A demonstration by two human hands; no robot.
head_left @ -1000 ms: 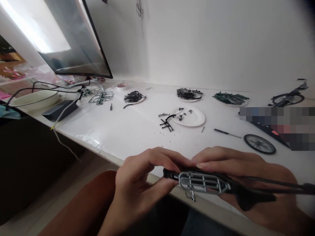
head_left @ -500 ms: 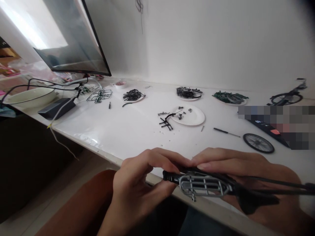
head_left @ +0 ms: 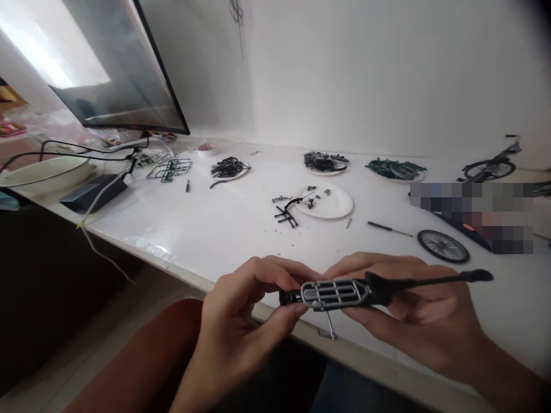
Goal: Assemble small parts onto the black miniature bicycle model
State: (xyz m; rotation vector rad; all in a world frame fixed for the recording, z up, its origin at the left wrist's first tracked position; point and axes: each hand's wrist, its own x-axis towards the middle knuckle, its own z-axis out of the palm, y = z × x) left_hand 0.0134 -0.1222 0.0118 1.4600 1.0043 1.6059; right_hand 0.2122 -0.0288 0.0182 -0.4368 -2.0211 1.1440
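A model bicycle (head_left: 340, 293) with a grey rack and a black saddle is held between both hands over the table's front edge. My left hand (head_left: 249, 321) pinches its left end, where the black wheel shows, between thumb and fingers. My right hand (head_left: 413, 315) grips the frame beside the rack and saddle, thumb below and fingers behind. A black bar stretches right from the saddle over the right palm. Below the rack a small silver stand or pedal part (head_left: 330, 326) sticks down. The underside of the model is hidden.
Beyond the hands lie a white plate (head_left: 344, 201) with small parts, black parts (head_left: 286, 215), a screwdriver (head_left: 387, 228) and a loose wheel (head_left: 443, 245). Farther back are plates of parts, green sprues (head_left: 170, 170), a monitor (head_left: 124, 74) and another model bicycle (head_left: 491, 167).
The model has turned in the hands: the rack now faces up more squarely and the bar on the right points slightly upward. My right hand has rotated, showing its palm and thumb.
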